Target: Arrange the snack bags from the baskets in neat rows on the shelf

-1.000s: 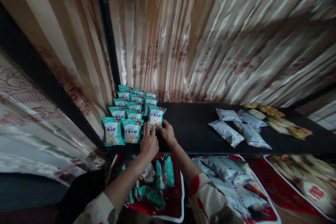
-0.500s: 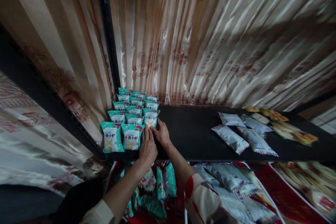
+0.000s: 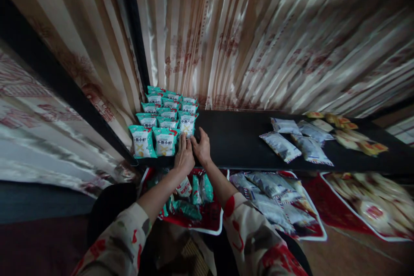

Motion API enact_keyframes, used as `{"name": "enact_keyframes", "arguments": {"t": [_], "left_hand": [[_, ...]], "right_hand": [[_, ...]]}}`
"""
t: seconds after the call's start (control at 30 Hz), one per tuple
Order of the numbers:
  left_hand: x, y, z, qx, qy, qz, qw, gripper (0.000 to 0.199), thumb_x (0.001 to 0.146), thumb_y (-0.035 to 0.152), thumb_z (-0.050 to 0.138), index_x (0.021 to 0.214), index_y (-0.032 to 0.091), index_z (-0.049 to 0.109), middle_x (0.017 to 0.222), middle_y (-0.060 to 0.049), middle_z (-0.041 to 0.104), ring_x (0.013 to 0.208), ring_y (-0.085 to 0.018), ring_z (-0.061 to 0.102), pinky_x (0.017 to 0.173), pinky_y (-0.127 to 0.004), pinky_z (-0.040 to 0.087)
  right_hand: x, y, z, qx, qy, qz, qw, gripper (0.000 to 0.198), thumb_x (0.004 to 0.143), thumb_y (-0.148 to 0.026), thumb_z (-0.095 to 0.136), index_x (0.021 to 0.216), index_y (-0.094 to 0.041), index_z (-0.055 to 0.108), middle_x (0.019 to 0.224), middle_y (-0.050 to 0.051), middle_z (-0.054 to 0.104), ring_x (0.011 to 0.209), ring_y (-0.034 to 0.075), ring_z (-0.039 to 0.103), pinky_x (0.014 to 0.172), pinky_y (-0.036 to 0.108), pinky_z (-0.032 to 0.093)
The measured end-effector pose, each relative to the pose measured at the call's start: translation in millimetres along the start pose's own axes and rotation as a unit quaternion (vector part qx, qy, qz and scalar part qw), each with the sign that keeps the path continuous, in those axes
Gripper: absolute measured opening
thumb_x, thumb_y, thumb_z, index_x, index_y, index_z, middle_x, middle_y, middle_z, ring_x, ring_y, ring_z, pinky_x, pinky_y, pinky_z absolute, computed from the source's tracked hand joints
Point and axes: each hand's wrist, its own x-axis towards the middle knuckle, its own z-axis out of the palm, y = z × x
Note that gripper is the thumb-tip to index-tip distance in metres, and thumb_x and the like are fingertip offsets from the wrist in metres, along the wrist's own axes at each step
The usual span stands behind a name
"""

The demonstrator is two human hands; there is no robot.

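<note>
Green-and-white snack bags stand upright in rows at the left end of a black shelf (image 3: 233,138). My left hand (image 3: 185,155) is at the foot of the front bag of the right-hand column (image 3: 186,124), its fingers stretched out towards the lower edge. Beside it my right hand (image 3: 202,147) is open, thumb near the bag's lower right and fingers apart from its side. Left of my hands stand two front bags, the nearer one (image 3: 165,141) and the outer one (image 3: 142,141).
Below the shelf edge, a red basket (image 3: 213,224) holds more green bags. To its right are a basket of silver-blue packets (image 3: 271,198) and one of pale flat packs (image 3: 375,211). Silver-blue packets (image 3: 281,145) and yellowish packs (image 3: 355,138) lie on the shelf. A black post (image 3: 134,30) rises at left.
The view has tipped downward, showing more of the baskets. My right hand's fingers have come away from the bag's right side; the bags keep their arrangement.
</note>
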Motion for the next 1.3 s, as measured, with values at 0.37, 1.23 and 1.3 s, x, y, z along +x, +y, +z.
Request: {"name": "enact_keyframes", "arguments": {"t": [0.37, 1.23, 1.3], "left_hand": [[-128.4, -56.0, -54.0, 0.078, -0.214, -0.003, 0.974, 0.035, 0.085, 0.01, 0.034, 0.107, 0.014, 0.061, 0.11, -0.011, 0.061, 0.109, -0.02, 0.054, 0.098, -0.034, 0.043], [-150.9, -66.1, -63.1, 0.151, -0.413, -0.084, 0.894, 0.068, 0.057, 0.025, 0.072, 0.123, 0.02, 0.055, 0.14, -0.012, 0.044, 0.129, -0.036, 0.039, 0.1, -0.045, 0.039], [-155.7, -74.4, -64.5, 0.136, -0.405, -0.063, 0.902, 0.055, 0.066, 0.014, 0.063, 0.12, 0.022, 0.058, 0.14, -0.01, 0.045, 0.127, -0.028, 0.043, 0.102, -0.037, 0.038]], "right_hand": [[-165.8, -26.8, -15.2, 0.045, -0.178, 0.088, 0.979, 0.03, 0.089, -0.041, 0.04, 0.099, -0.019, 0.057, 0.084, 0.005, 0.066, 0.075, 0.016, 0.062, 0.07, 0.027, 0.046], [-180.8, 27.0, -35.0, -0.191, -0.277, 0.137, 0.932, 0.02, 0.079, -0.013, 0.052, 0.094, -0.016, 0.065, 0.086, 0.009, 0.069, 0.079, 0.019, 0.065, 0.07, 0.025, 0.045], [-184.5, 26.4, -35.3, -0.197, -0.266, 0.128, 0.935, 0.029, 0.078, -0.012, 0.053, 0.106, -0.013, 0.062, 0.101, 0.014, 0.066, 0.094, 0.023, 0.063, 0.079, 0.029, 0.045]]}}
